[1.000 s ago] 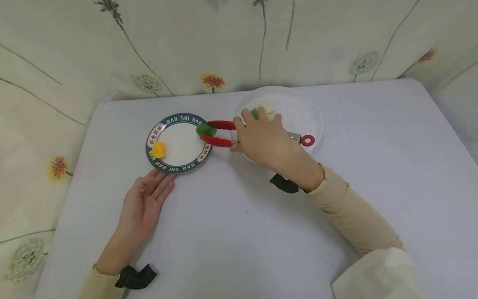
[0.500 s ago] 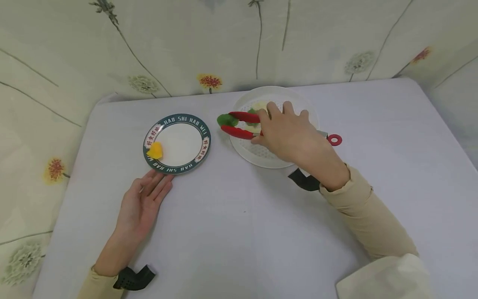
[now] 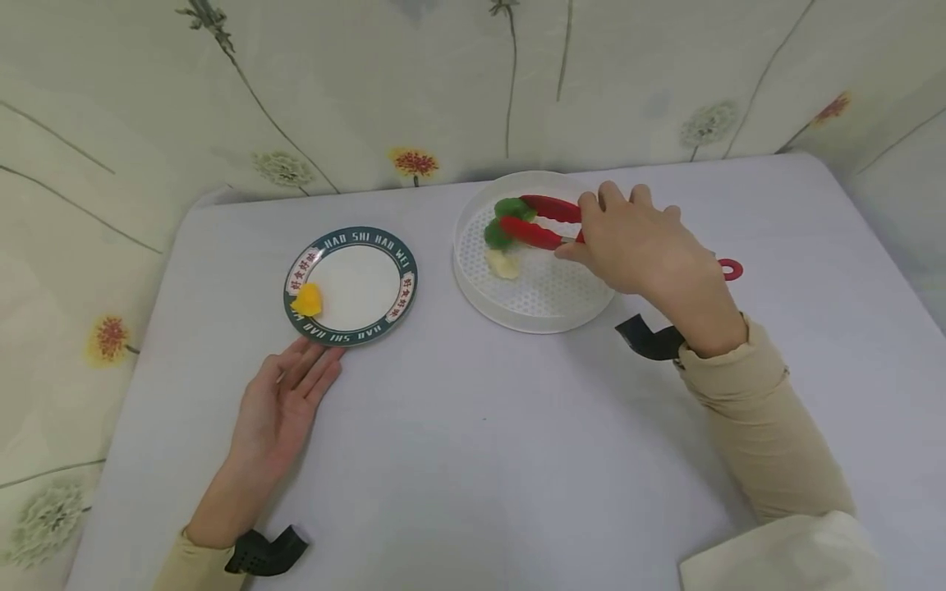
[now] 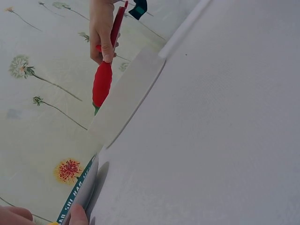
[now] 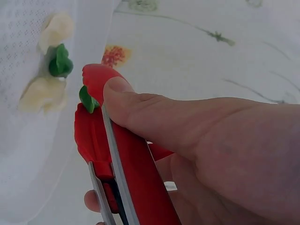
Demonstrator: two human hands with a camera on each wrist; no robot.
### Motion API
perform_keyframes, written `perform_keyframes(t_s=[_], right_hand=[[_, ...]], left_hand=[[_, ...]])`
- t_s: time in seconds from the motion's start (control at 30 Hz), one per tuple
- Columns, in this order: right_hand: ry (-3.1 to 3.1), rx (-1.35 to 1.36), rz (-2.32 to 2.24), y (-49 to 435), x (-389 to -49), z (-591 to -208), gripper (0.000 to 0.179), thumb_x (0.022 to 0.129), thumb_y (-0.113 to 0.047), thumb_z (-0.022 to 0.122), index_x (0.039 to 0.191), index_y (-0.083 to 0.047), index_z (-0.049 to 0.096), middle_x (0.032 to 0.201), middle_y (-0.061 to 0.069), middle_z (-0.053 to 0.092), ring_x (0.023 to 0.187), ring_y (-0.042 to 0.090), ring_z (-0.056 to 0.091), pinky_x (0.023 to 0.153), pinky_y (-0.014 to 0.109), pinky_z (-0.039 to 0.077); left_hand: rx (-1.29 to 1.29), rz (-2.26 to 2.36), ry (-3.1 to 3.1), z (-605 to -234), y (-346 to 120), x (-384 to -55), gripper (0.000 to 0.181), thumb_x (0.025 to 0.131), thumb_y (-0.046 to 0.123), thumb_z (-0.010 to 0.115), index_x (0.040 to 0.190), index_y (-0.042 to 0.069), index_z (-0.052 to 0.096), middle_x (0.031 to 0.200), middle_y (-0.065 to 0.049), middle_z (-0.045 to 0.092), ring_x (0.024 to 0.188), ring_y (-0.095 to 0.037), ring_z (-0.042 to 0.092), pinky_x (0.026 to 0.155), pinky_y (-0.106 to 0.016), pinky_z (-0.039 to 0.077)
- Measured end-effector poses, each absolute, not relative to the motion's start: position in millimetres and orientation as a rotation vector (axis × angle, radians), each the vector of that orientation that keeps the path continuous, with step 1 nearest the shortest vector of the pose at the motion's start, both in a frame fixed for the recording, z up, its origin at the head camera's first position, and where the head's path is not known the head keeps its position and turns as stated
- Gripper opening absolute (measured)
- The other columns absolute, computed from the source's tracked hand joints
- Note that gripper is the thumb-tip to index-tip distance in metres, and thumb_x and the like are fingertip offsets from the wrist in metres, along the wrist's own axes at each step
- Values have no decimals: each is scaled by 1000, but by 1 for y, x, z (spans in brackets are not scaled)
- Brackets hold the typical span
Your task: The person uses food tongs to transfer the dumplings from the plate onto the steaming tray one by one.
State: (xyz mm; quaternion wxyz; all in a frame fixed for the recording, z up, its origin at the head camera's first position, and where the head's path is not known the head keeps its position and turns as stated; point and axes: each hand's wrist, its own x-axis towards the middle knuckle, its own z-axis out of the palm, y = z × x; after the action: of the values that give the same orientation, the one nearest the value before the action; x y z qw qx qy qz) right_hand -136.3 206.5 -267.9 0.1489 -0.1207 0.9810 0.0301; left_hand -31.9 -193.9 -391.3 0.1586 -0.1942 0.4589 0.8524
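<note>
My right hand (image 3: 637, 242) grips a pair of red tongs (image 3: 534, 233) over a round white perforated tray (image 3: 562, 287). A green dumpling-shaped piece (image 3: 515, 208) sits between the tong tips; the right wrist view shows the held green piece (image 5: 88, 99) there too. In the tray are another green piece (image 3: 497, 235) and a cream piece (image 3: 503, 263); the right wrist view shows two cream pieces (image 5: 44, 94). My left hand (image 3: 277, 410) lies palm up, its extended fingertips at the near rim of a green-rimmed plate (image 3: 358, 287). A yellow piece (image 3: 307, 300) lies on the plate's left side.
A white cloth (image 3: 473, 460) covers the table. Behind it hangs a floral-print backdrop (image 3: 458, 82). A black wrist mount (image 3: 268, 552) is on the left wrist, and another black mount (image 3: 650, 338) is on the right.
My right hand has moved right, carrying the tongs and the green piece from the plate's right rim to above the tray. My left hand, the plate and the yellow piece stay put.
</note>
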Motion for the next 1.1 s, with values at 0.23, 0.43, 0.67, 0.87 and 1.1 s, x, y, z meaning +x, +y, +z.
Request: perform_keyframes(t_s=[0.23, 0.43, 0.67, 0.87, 1.1], right_hand=[[2798, -234, 63, 228, -144, -271, 60, 109, -46, 57, 128, 10, 46, 120, 29, 53, 108, 51, 47, 87, 79, 54], [2776, -180, 66, 236, -148, -277, 61, 108, -43, 59, 129, 12, 46, 120, 31, 52, 110, 54, 47, 93, 84, 51], [2722, -134, 69, 235, -154, -287, 69, 105, -42, 63, 139, 15, 43, 129, 35, 50, 121, 59, 44, 101, 88, 46], [2716, -118, 66, 236, -155, -291, 69, 105, -42, 63, 138, 15, 44, 129, 36, 51, 121, 59, 45, 101, 87, 47], [2733, -96, 47, 235, -153, -288, 69, 105, -42, 62, 138, 17, 44, 129, 36, 49, 121, 60, 44, 103, 87, 45]], left_hand=[[-565, 2440, 1307, -391, -194, -33, 61, 117, 25, 30, 174, 15, 11, 181, -6, 22, 163, -17, 37, 131, -25, 38], [-585, 2449, 1301, -393, -195, -33, 61, 117, 25, 30, 174, 15, 12, 181, -7, 22, 162, -18, 39, 131, -25, 40], [-574, 2446, 1301, -393, -194, -32, 61, 117, 26, 31, 174, 14, 12, 181, -7, 22, 162, -18, 38, 130, -24, 40], [-587, 2445, 1305, -393, -194, -32, 60, 118, 26, 31, 174, 15, 13, 181, -6, 23, 162, -17, 39, 129, -24, 41], [-579, 2444, 1306, -391, -192, -32, 60, 117, 25, 30, 174, 14, 12, 181, -7, 22, 163, -18, 38, 130, -24, 40]])
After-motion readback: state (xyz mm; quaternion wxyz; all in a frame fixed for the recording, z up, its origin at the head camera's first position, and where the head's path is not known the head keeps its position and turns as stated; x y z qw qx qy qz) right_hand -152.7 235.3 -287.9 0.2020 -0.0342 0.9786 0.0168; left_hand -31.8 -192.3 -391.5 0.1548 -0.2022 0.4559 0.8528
